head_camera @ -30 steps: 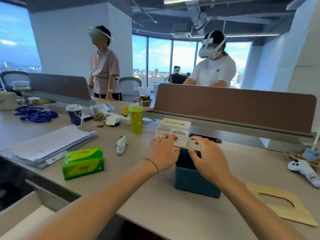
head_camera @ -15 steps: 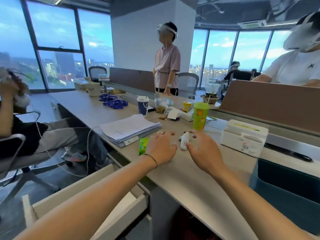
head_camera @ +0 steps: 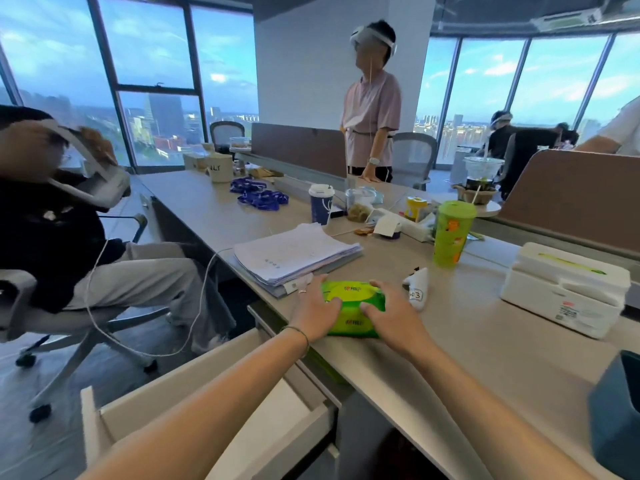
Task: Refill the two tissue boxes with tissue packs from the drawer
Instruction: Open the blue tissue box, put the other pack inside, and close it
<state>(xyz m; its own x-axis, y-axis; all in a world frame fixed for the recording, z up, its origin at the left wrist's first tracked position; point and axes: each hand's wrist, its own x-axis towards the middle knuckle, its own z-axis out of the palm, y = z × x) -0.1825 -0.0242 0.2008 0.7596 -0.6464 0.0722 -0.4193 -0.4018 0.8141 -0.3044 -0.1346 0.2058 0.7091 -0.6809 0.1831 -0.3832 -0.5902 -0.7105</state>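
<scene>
A green tissue pack (head_camera: 353, 303) lies near the front edge of the desk (head_camera: 485, 348). My left hand (head_camera: 317, 310) grips its left end and my right hand (head_camera: 391, 315) grips its right end. The blue tissue box (head_camera: 616, 410) stands at the far right, cut off by the frame edge, its top open. A white tissue box (head_camera: 564, 289) sits on the desk behind it to the right. Below the desk edge the drawer (head_camera: 214, 417) is pulled out; my left forearm hides much of its inside.
A paper stack (head_camera: 294, 254) lies just behind the pack, a white controller (head_camera: 417, 289) to its right, a green cup (head_camera: 452, 233) and a blue cup (head_camera: 321, 204) farther back. A seated person (head_camera: 69, 237) is at left, another person (head_camera: 372, 105) stands behind the desk.
The view swung left from the blue box to the green pack. Both hands left the blue box, reached leftward and closed on the ends of the green tissue pack.
</scene>
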